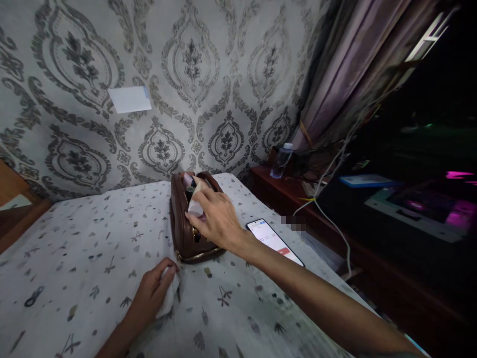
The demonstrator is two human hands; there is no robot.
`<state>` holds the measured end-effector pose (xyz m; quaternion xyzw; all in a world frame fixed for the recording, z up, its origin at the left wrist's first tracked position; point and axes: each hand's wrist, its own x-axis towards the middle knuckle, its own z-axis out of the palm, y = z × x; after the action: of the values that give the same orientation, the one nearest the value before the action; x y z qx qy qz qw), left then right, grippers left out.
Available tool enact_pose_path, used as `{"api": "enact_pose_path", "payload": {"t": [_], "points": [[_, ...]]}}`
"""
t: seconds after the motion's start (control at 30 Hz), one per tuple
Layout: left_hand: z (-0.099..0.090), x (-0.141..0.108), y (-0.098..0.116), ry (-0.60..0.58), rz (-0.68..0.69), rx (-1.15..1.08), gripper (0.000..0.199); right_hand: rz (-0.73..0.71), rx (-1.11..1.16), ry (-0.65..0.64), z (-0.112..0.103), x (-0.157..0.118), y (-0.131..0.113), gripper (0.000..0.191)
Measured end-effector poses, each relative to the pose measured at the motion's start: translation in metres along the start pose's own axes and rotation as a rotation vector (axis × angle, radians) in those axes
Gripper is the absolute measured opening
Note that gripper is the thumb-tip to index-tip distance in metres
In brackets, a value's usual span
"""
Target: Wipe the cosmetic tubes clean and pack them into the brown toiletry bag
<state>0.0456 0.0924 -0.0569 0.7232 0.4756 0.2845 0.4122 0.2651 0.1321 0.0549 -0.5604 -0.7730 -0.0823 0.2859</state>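
Left hand (158,282): near left on the bed (122,298), fingers curled together, clamped on a white wad (170,297).
White wad: crumpled, soft-looking; cloth or tissue, I can't tell.
Brown bag (180,236): on the bed, far side of left hand; top unzipped, small contents mostly hidden.
White item (196,205): at bag's mouth, under right hand (219,215).
Right fingers: clamped on white item, thumb opposing.
Step in hand: I judge handling the item at the opening; in or out, can't tell.
Next move calls for: firm grip, I'd say, and clearance from the zipper edge.
Looks: item pale, smooth, rounded, partly covered; bag boxy, leather-like, gold-toned zipper.
Phone (271,239): right of bag on the bed, screen lit.
Bottle (281,161): far right, upright on dark red counter (260,180), clear, white cap.
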Motion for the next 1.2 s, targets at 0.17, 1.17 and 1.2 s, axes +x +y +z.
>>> {"api": "enact_pose_path", "payload": {"t": [0.17, 1.17, 1.2], "points": [[0.000, 0.000, 0.001, -0.008, 0.007, 0.024, 0.049, 0.009, 0.113, 0.003, 0.008, 0.005, -0.002, 0.024], [-0.003, 0.002, 0.000, 0.076, 0.002, -0.036, 0.044, -0.005, 0.081, -0.211, -0.008, 0.031, 0.012, 0.030], [-0.006, 0.006, 0.003, 0.105, -0.007, -0.068, 0.044, 0.024, 0.094, -0.205, -0.009, 0.039, 0.015, 0.030]]}}
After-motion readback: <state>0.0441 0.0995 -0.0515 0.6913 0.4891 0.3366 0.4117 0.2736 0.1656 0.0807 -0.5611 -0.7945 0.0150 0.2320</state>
